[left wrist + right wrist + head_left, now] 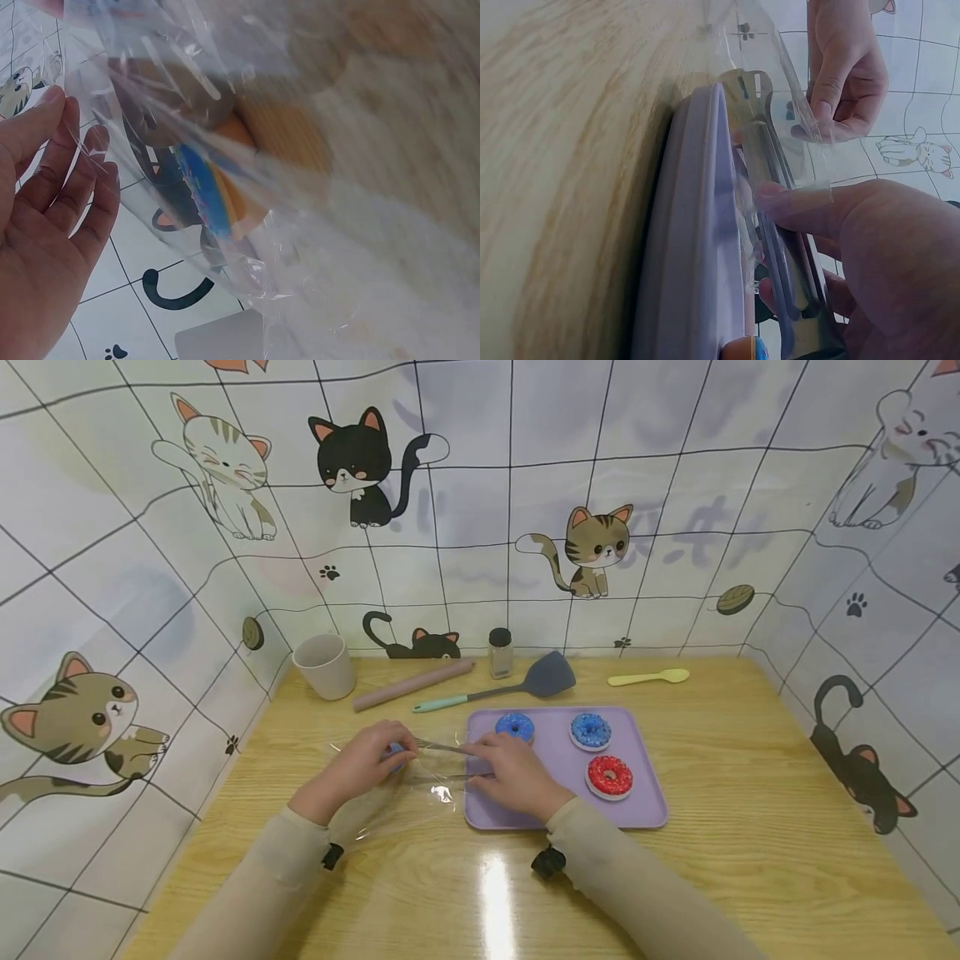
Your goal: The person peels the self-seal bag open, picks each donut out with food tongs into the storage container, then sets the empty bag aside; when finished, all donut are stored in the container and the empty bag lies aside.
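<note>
My left hand (363,764) pinches the rim of a clear plastic bag (408,814) left of the purple tray. Inside the bag is a toy donut with blue icing (206,191), partly covered by my left hand in the head view. My right hand (517,777), over the tray's left side, grips metal tongs (446,747) with the thumb on one arm. The tongs reach leftward into the bag's mouth. Whether their tips touch the donut I cannot tell.
On the purple tray (562,816) lie two blue donuts (590,722) and a red donut (600,768). Behind stand a cup (324,667) and a black-lidded jar (500,656). A rolling pin (412,685), a spatula (550,675) and a yellow spoon (648,677) lie along the back.
</note>
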Demonstrator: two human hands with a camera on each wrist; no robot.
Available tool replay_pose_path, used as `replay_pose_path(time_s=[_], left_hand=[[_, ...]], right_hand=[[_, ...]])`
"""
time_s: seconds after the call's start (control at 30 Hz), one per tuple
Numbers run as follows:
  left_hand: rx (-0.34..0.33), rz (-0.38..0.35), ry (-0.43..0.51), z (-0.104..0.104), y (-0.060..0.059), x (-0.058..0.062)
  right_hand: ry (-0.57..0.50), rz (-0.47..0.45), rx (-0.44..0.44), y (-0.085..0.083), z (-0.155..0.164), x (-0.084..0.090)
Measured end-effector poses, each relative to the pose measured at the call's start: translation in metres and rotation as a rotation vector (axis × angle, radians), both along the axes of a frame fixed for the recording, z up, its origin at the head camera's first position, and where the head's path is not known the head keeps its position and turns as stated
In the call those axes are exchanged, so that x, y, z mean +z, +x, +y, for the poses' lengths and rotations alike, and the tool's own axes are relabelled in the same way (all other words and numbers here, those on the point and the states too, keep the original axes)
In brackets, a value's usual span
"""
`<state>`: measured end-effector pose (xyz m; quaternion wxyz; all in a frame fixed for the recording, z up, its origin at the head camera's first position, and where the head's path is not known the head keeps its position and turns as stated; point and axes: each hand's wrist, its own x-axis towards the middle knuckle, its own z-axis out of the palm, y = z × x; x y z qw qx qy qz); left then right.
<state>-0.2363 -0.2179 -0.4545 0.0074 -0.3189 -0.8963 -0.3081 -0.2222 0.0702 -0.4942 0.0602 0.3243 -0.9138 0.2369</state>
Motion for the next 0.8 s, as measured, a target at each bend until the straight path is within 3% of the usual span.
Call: replay_pose_path(time_s=[0.37, 0.6, 0.8], left_hand=[[-0.002, -0.003, 0.017, -0.001, 0.002, -0.001], [0.008, -0.052, -0.005, 0.001, 0.005, 0.000], [0.022, -0.015, -0.032, -0.002, 0.005, -0.002]], right_hand=[[-0.012, -0.008, -0.013, 0.006, 0.002, 0.005], [0.004, -0.021, -0.022, 0.013, 0.013, 0.004], [0.015, -0.024, -0.007, 0.018, 0.020, 0.007]])
